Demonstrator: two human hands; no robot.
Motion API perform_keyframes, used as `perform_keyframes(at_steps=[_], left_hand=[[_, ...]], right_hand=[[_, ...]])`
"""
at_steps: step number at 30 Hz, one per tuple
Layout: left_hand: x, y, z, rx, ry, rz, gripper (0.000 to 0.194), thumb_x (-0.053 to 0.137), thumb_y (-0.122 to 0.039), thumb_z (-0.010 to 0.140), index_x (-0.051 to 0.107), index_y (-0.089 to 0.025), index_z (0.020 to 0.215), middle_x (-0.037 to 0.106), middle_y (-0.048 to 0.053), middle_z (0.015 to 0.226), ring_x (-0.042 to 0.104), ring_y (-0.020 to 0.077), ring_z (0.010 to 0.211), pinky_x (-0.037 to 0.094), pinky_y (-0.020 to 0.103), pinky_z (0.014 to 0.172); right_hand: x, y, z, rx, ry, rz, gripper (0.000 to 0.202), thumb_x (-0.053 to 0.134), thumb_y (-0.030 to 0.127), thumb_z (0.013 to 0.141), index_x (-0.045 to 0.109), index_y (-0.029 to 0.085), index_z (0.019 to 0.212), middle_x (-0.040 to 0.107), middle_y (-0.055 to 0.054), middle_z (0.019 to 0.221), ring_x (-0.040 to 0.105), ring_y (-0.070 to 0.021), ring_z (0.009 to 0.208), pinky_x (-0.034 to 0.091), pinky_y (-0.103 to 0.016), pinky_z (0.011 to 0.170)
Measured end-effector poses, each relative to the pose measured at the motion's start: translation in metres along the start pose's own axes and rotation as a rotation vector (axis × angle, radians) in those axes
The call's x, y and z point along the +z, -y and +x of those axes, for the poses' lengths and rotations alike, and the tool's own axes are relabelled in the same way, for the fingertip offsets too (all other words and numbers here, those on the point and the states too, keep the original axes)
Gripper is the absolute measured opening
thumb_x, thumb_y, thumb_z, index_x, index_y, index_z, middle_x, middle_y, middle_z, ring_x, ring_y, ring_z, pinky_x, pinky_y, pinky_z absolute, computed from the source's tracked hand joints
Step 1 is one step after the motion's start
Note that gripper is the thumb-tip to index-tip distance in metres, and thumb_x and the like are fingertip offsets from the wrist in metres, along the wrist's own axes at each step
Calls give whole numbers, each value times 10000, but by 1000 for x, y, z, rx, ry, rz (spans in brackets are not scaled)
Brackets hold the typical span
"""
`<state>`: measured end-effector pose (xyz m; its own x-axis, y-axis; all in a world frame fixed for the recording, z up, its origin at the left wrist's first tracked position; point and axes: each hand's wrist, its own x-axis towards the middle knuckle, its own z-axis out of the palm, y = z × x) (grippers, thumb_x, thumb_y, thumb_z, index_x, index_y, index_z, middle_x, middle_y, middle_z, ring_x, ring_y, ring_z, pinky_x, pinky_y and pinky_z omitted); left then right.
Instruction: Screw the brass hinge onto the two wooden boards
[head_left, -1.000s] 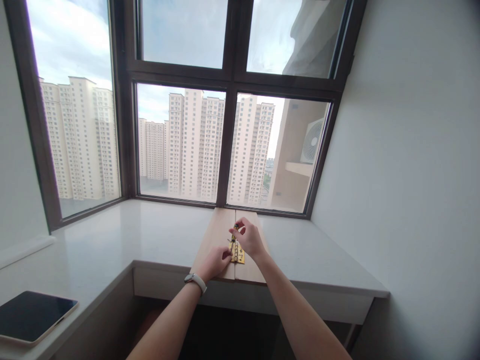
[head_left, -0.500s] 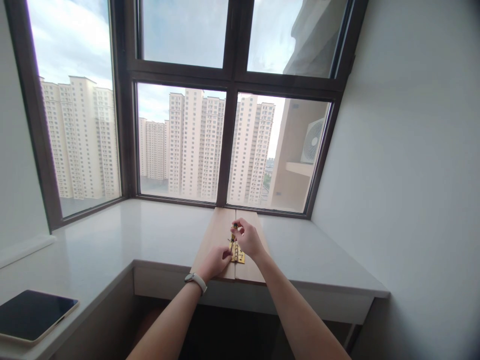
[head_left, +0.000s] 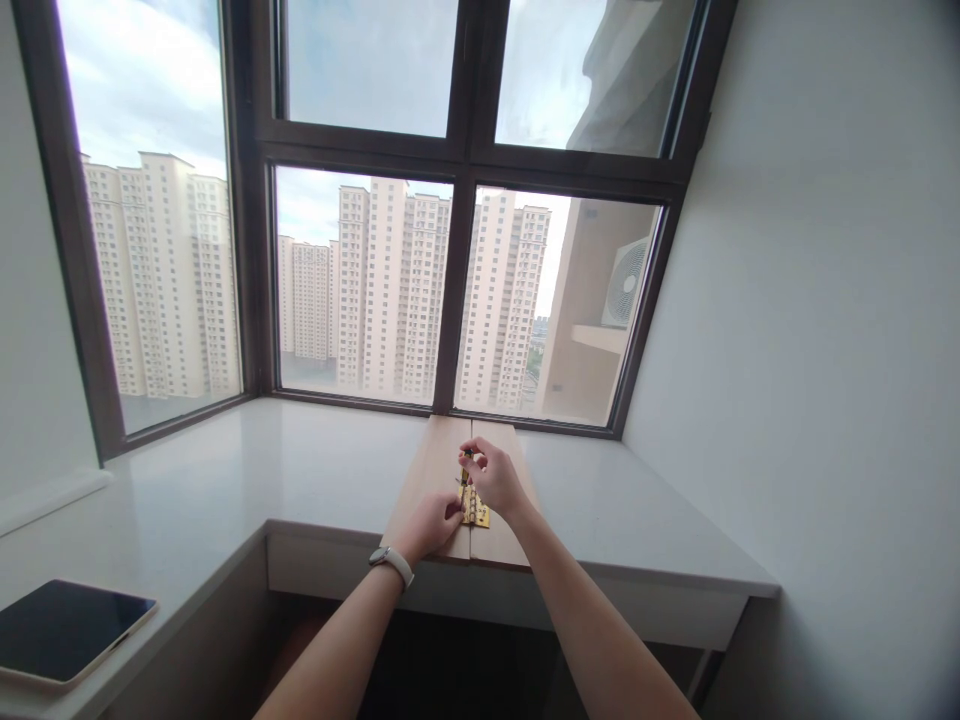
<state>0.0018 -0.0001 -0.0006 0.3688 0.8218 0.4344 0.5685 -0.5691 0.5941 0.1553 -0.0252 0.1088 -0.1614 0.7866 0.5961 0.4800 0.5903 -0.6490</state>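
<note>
Two light wooden boards (head_left: 429,463) lie side by side on the white counter, with a narrow seam between them. A gold hinge (head_left: 475,507) rests across the seam near their front end. My right hand (head_left: 491,476) pinches the handle of a small black and yellow screwdriver (head_left: 466,468), held upright with its shaft pointing down at the hinge's left leaf. Its tip is too small to make out. My left hand (head_left: 435,522), with a white-banded watch on the wrist, has its fingers closed at the hinge's left edge; what they pinch, if anything, is hidden.
A dark-screened tablet (head_left: 71,630) lies on the counter (head_left: 315,470) at the far left. Dark window frames (head_left: 444,370) stand behind the boards, and a white wall (head_left: 810,330) rises on the right. The counter's front edge runs just below the hands.
The fingers of my right hand have shifted slightly around the screwdriver handle, and the handle has moved a little to the left. My left hand and the boards stay in place.
</note>
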Motion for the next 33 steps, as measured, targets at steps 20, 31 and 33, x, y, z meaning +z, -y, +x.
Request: perform_keyframes(at_steps=[20, 31, 33], left_hand=[[0, -1, 1, 21, 2, -6, 144, 576, -235, 884, 650, -155, 790, 670, 54, 765, 562, 170, 698, 332, 274, 632], [-2, -4, 0, -3, 7, -7, 143, 575, -227, 876, 671, -149, 806, 681, 68, 778, 567, 173, 704, 339, 275, 630], [-2, -3, 0, 4, 4, -12, 147, 568, -227, 876, 663, -151, 793, 678, 64, 769, 560, 169, 693, 334, 276, 622]], right_hand=[[1, -3, 2, 20, 33, 51, 224, 569, 373, 893, 644, 228, 1046, 710, -43, 968, 657, -142, 594, 509, -280, 592], [0, -4, 1, 11, -61, 2, 262, 624, 441, 872, 611, 231, 1029, 713, -50, 984, 621, -130, 555, 497, -278, 565], [0, -2, 1, 21, 3, 58, 270, 556, 410, 911, 626, 232, 1101, 708, -61, 1060, 633, -117, 543, 507, -269, 560]])
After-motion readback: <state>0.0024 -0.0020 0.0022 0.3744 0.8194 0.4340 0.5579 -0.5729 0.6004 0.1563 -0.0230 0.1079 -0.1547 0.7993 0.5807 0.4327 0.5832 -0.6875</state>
